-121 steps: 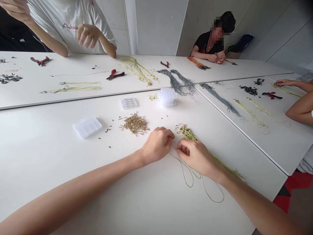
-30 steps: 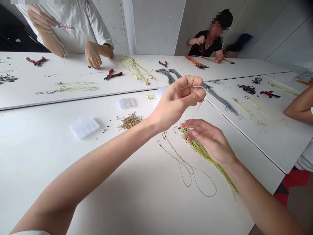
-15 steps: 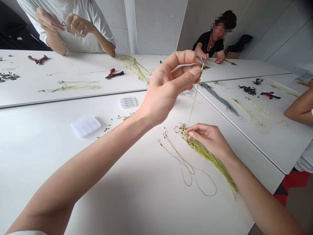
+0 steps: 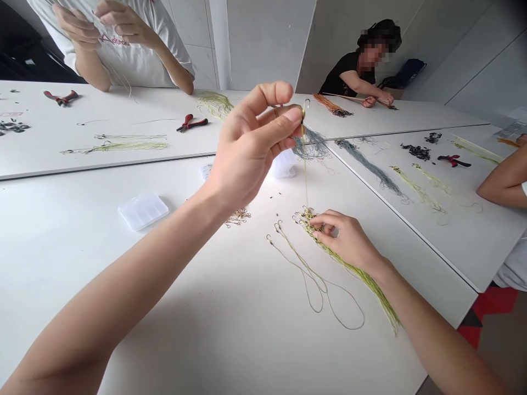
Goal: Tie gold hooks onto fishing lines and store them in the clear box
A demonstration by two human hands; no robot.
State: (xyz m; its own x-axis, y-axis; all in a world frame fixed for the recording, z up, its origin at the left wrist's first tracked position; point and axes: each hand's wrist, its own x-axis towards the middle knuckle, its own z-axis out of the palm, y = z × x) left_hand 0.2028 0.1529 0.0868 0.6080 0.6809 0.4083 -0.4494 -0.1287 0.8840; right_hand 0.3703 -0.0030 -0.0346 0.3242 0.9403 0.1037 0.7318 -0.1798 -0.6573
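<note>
Raised over the table, my left hand (image 4: 251, 142) pinches a fish hook (image 4: 306, 104) between thumb and forefinger. Its thin fishing line (image 4: 305, 170) hangs straight down toward a bundle of yellow-green hooked lines (image 4: 354, 260). At the hook end of that bundle lies my right hand (image 4: 343, 233), fingers curved and thumb apart from the forefinger, the tips touching or just over the hooks; exact contact is hard to see. Left of the bundle, a few separate hooked lines (image 4: 307, 269) lie in loose loops on the white table (image 4: 230, 329).
A clear plastic box (image 4: 143, 212) stands left, and another clear box (image 4: 284, 164) sits behind my left hand. Small brass-coloured pieces (image 4: 237, 216) lie under my forearm. Red-handled pliers (image 4: 191, 123) and grey lines (image 4: 370, 167) are farther off. Co-workers sit across and at the right.
My left hand has moved left with the hook, its line now hanging nearly upright. My right hand has shifted slightly left, its thumb and forefinger wider apart.
</note>
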